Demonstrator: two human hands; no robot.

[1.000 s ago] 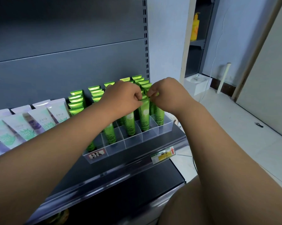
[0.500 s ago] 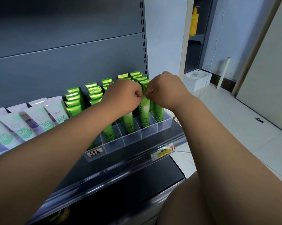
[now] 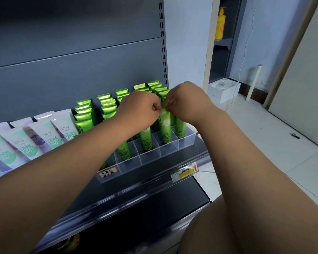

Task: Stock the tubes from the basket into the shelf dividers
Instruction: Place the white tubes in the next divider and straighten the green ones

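Note:
A clear plastic divider tray (image 3: 149,159) stands on the dark shelf, its lanes filled with upright green tubes (image 3: 85,114). My left hand (image 3: 138,110) and my right hand (image 3: 187,103) meet above the second lane from the right. Both pinch the crimped top of one green tube (image 3: 164,128) standing at the front of that lane. My fingers hide the tube's top edge. The basket is out of view.
White and purple tubes (image 3: 50,134) lean in rows to the left of the tray. A yellow price tag (image 3: 184,173) sits on the shelf rail. To the right are a white box (image 3: 224,91) on the floor, a white pipe (image 3: 253,83) and a yellow pump bottle (image 3: 220,24).
Both hands keep pinching the same tube top; they have scarcely moved against the tray. The camera has shifted a little.

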